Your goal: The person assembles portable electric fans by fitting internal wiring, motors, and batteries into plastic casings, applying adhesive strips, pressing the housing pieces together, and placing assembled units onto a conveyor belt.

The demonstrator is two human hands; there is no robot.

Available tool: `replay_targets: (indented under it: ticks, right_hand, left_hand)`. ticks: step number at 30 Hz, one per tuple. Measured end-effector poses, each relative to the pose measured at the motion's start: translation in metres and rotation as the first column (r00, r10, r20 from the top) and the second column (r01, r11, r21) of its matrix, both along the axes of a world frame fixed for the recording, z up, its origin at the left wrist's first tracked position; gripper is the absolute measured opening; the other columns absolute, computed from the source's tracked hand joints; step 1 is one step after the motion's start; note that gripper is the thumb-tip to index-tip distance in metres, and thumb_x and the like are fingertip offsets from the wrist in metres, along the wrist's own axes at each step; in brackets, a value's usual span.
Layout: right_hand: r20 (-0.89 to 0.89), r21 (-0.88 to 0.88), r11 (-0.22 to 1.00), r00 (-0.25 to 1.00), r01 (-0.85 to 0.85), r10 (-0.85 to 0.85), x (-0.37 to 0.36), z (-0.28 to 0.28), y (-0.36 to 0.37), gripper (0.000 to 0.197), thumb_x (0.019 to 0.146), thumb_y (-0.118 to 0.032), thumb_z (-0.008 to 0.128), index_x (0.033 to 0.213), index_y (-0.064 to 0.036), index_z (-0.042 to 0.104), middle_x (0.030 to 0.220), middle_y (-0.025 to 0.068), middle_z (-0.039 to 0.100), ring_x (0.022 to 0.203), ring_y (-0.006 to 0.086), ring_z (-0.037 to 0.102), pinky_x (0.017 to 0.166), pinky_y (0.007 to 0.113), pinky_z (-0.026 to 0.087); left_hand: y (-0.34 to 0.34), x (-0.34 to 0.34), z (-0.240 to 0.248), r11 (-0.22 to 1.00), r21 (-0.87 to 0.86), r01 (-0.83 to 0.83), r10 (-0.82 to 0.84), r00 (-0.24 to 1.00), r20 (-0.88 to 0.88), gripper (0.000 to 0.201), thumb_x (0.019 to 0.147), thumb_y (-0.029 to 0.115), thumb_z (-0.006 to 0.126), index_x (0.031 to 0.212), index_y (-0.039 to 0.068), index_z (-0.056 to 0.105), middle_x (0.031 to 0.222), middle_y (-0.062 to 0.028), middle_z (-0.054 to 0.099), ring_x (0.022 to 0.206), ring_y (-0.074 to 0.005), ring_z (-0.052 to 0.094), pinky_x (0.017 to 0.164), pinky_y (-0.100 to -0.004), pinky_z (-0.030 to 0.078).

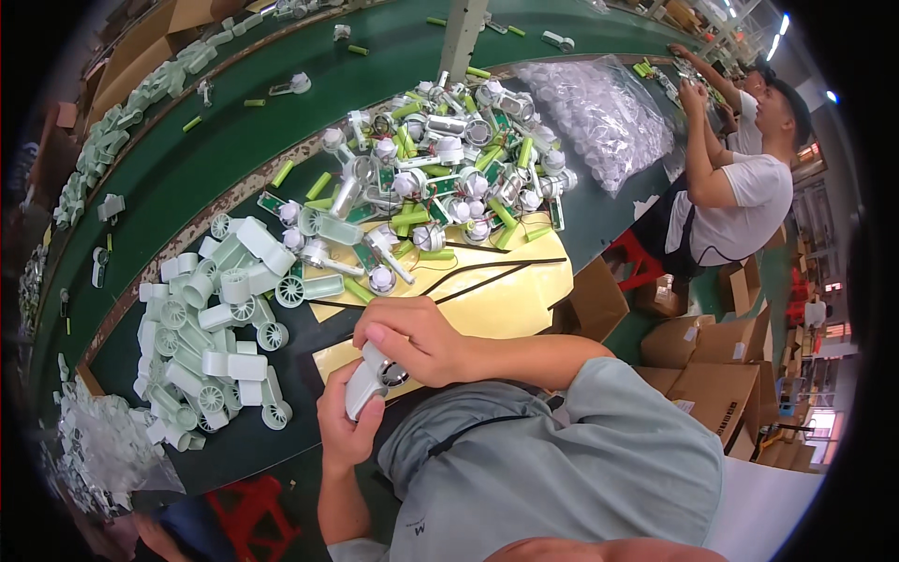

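Between my two hands, just over the table's near edge, is a white handheld fan housing with a round head. My left hand wraps its lower part, thumb along the side. My right hand closes over the round head from above, where a dark, shiny ring shows. To the left lies a heap of pale green plastic fan shells, some with spoked round grilles. Ahead is a pile of fan inner parts with white motors, green circuit boards, wires and lime-green cylindrical batteries.
Yellow cardboard lies under the parts pile. A clear bag of white round pieces sits at the far right. Beyond runs a green conveyor belt with scattered parts. Co-workers sit at right, near cardboard boxes. A red stool stands lower left.
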State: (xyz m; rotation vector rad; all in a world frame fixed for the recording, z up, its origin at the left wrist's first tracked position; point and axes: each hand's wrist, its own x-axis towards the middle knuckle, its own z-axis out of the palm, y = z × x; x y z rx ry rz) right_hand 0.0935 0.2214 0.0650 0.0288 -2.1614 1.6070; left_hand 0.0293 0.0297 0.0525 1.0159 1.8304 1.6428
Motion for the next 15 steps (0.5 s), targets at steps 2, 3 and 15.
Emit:
replay_targets:
  ticks: [2,3,15]
  right_hand:
    - [-0.005,-0.034,0.999,0.999,-0.034,0.034,0.001,0.001,0.002,0.027,0.101,-0.016,0.046,0.093,0.0015,0.064,0.085,0.0144,0.064,0.073,0.0286,0.061,0.067,0.036,0.048]
    - [0.001,-0.057,0.998,0.999,-0.033,0.033,0.001,0.001,0.001,0.027,0.101,-0.016,0.045,0.094,0.0016,0.064,0.086,0.0141,0.064,0.074,0.0278,0.061,0.067,0.036,0.048]
    - [0.027,-0.092,0.995,0.999,-0.037,0.04,0.004,-0.001,0.001,0.031,0.102,-0.019,0.043,0.097,0.002,0.065,0.088,0.0129,0.065,0.078,0.0255,0.061,0.071,0.033,0.048]
  left_hand:
    - [-0.003,0.001,-0.003,1.0,0.0,-0.013,0.013,1.0,0.023,0.045,0.09,0.024,0.065,0.122,-0.006,0.055,0.094,-0.0098,0.066,0.08,-0.0124,0.058,0.074,-0.0266,0.047]
    - [-0.004,0.0,-0.006,1.0,0.009,-0.017,0.015,0.99,0.138,0.046,0.09,0.026,0.064,0.122,-0.006,0.055,0.095,-0.0088,0.065,0.081,-0.012,0.056,0.075,-0.026,0.046]
    - [-0.007,0.003,-0.008,0.999,0.034,0.0,-0.011,0.945,0.326,0.048,0.092,0.031,0.062,0.123,-0.006,0.054,0.1,-0.0058,0.062,0.083,-0.0086,0.051,0.074,-0.0234,0.042]
